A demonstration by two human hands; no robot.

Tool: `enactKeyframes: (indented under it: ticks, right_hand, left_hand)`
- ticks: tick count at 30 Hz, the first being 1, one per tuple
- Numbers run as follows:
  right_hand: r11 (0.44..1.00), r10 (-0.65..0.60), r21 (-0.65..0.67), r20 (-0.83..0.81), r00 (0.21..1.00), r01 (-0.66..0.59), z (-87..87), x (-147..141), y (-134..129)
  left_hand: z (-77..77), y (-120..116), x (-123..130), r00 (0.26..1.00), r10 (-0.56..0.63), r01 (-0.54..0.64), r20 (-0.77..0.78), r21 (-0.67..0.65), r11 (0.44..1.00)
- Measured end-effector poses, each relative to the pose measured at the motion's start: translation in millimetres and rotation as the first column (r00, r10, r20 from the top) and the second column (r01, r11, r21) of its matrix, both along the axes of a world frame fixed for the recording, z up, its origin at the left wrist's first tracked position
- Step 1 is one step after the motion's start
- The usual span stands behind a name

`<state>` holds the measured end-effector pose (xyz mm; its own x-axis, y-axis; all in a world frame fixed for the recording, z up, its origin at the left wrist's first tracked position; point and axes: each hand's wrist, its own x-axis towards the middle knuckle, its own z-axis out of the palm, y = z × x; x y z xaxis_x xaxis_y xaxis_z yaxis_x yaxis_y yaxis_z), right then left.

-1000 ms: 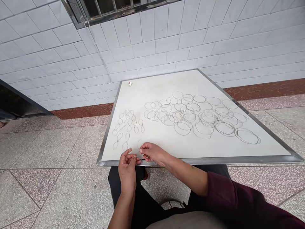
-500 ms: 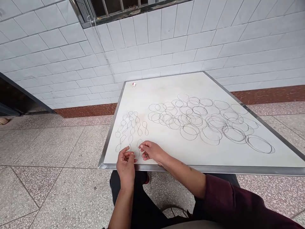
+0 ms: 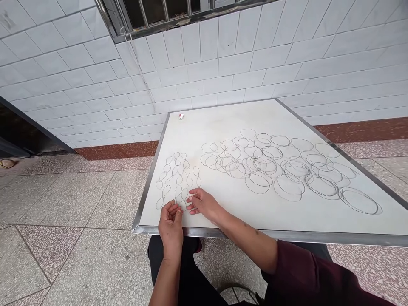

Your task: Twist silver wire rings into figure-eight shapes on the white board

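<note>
Two hands (image 3: pixel 171 221) hover low, fingers curled.

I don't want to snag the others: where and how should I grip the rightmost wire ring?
I'd pinch the rightmost wire ring by its right end, coming from the right: it lies flat, that end looks free, and its left end meets the neighbouring ring.
</note>
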<state>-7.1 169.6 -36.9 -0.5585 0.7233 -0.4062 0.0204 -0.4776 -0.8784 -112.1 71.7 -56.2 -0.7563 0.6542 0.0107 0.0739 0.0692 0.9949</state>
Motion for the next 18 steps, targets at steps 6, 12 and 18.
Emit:
enactKeyframes:
  ticks: [6,12,18]
  right_hand:
    - [0.999,0.011,0.035,-0.006,1.000,-0.011,-11.7,1,-1]
    - [0.993,-0.034,0.115,-0.048,0.998,0.039,-9.5,13,-10]
    - [0.950,0.138,0.291,-0.065,0.988,-0.114,0.1,76,-62]
  left_hand:
    - [5.7,-2,4,0.997,-0.022,0.021,-0.080,-0.006,1.000]
    - [16.5,-19,15,0.968,0.046,-0.044,-0.248,0.014,0.999]
    - [-13.0,-76,24,0.864,-0.166,0.152,-0.474,-0.069,0.986]
